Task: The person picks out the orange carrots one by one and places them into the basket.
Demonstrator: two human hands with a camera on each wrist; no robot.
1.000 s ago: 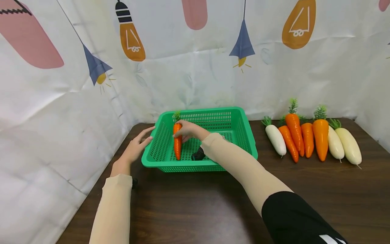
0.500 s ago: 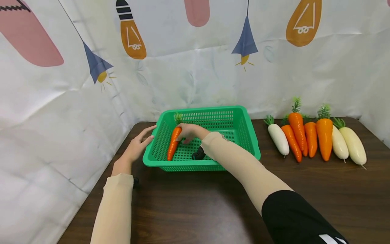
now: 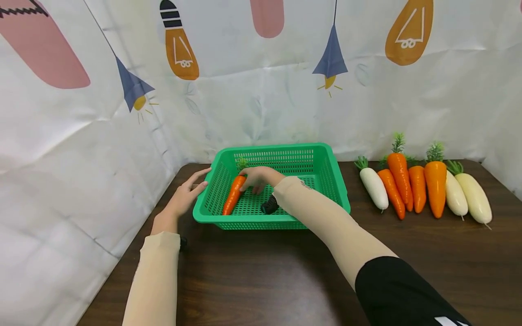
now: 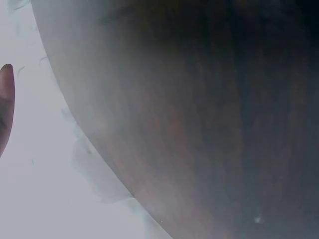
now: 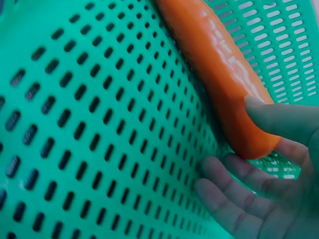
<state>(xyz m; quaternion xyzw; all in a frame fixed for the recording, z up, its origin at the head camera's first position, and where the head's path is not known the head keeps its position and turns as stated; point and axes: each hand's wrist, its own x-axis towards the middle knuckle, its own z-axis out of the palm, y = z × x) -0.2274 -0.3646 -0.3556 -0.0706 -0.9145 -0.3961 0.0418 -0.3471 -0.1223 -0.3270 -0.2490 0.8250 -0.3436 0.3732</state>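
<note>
In the head view a green plastic basket (image 3: 271,218) stands at the back of the table. An orange carrot (image 3: 234,195) with a green leafy top lies slanted along its left side. My right hand (image 3: 263,176) is inside the basket at the carrot's thick end. In the right wrist view the thumb lies against the carrot (image 5: 219,64), while the other fingers are loosely spread near the basket floor (image 5: 104,119). My left hand (image 3: 183,195) is at the basket's left rim with its fingers extended. Only one fingertip (image 4: 7,87) shows in the left wrist view.
To the basket's right lie a white radish (image 3: 374,189), several orange carrots (image 3: 435,188) and two paler radishes (image 3: 474,198). The dark wooden table (image 3: 253,276) stretches in front. A printed white cloth (image 3: 253,99) hangs behind and at the left.
The carrot has gone from nearly upright in the view to slanting, its tip shifting left. My right hand has loosened and drawn slightly right. The left hand has stayed at the rim.
</note>
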